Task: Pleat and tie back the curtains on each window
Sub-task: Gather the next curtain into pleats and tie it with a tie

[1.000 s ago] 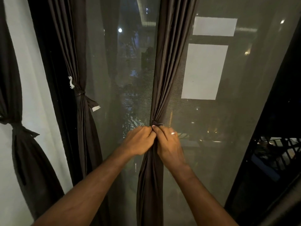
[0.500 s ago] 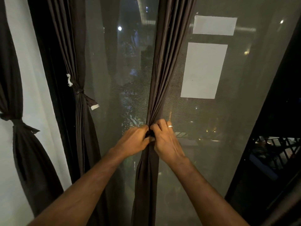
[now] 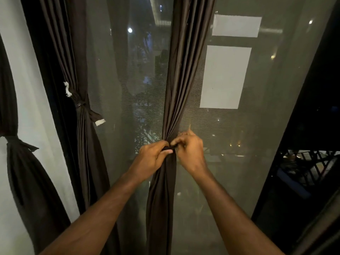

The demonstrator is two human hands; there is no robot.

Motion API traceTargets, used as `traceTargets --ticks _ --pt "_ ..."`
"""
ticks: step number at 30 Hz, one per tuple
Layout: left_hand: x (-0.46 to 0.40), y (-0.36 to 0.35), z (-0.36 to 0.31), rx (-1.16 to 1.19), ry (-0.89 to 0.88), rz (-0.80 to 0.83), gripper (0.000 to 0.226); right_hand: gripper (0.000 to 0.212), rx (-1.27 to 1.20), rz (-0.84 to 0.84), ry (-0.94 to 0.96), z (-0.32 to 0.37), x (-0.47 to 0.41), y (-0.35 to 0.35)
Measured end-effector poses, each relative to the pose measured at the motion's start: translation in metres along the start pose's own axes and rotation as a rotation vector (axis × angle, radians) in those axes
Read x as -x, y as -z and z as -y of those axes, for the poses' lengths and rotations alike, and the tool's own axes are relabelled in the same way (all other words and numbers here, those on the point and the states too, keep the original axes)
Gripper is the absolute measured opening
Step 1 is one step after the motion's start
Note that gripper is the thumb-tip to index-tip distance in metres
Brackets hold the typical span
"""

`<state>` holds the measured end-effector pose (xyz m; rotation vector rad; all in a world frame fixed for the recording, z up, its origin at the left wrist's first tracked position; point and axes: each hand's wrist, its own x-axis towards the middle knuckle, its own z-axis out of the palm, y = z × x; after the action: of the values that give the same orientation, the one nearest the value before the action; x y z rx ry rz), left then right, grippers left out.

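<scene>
A dark brown curtain (image 3: 184,74) hangs gathered into pleats in the middle of the window. At its narrow waist a dark tie band (image 3: 168,148) stretches across the bunched fabric. My left hand (image 3: 152,157) pinches the band's left end against the curtain. On the other side, my right hand (image 3: 189,153) grips the band's right end, fingers curled. Both hands meet at the waist of the curtain.
Another brown curtain (image 3: 82,135) hangs tied at the left with a white-tipped band (image 3: 99,122). A third tied curtain (image 3: 22,172) is at the far left against a white wall (image 3: 27,80). Mesh-covered glass (image 3: 239,144) lies behind. A dark frame (image 3: 303,126) stands right.
Both hands shifted slightly apart at the curtain's waist, and the dark band now shows stretched between them. The right hand has turned, its fingers lifted off the knot.
</scene>
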<state>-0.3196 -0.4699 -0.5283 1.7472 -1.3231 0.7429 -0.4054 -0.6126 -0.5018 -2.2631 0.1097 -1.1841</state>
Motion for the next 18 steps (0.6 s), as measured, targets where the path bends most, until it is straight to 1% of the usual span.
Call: traceTargets --ticks 1,2,4,5,7,9,10,12,13,15,18 --pt "-0.001 0.002 0.001 0.039 0.05 0.045 0.029 0.025 -0.112 -0.085 -0.063 -0.004 0.007 0.0" --pt "-0.002 0.004 0.003 0.099 0.127 0.125 0.026 0.026 -0.198 -0.111 -0.093 -0.007 0.013 -0.001" --pt "-0.011 0.011 0.006 0.243 0.293 0.308 0.02 0.026 -0.286 -0.058 -0.074 -0.014 0.026 -0.008" --pt "-0.017 0.015 0.006 0.298 0.345 0.376 0.024 0.025 -0.309 -0.024 -0.059 -0.016 0.032 -0.012" --pt "-0.029 0.022 0.005 0.357 0.406 0.472 0.042 0.019 -0.35 -0.003 -0.056 -0.016 0.041 -0.015" --pt "-0.037 0.026 0.003 0.386 0.492 0.505 0.052 0.014 -0.347 -0.042 -0.016 -0.012 0.048 -0.014" --pt "-0.039 0.026 0.002 0.4 0.535 0.504 0.052 0.018 -0.291 -0.071 0.022 -0.01 0.053 -0.015" --pt "-0.041 0.023 -0.001 0.407 0.582 0.488 0.05 0.037 -0.125 -0.075 0.031 -0.006 0.059 -0.016" --pt "-0.042 0.021 -0.004 0.411 0.599 0.472 0.049 0.043 -0.041 -0.045 -0.012 -0.004 0.059 -0.018" --pt "-0.044 0.018 -0.01 0.397 0.627 0.464 0.044 0.046 0.049 0.043 -0.109 0.002 0.056 -0.019" --pt "-0.049 0.016 -0.012 0.346 0.59 0.519 0.05 0.045 -0.043 0.071 -0.203 0.006 0.048 -0.016"
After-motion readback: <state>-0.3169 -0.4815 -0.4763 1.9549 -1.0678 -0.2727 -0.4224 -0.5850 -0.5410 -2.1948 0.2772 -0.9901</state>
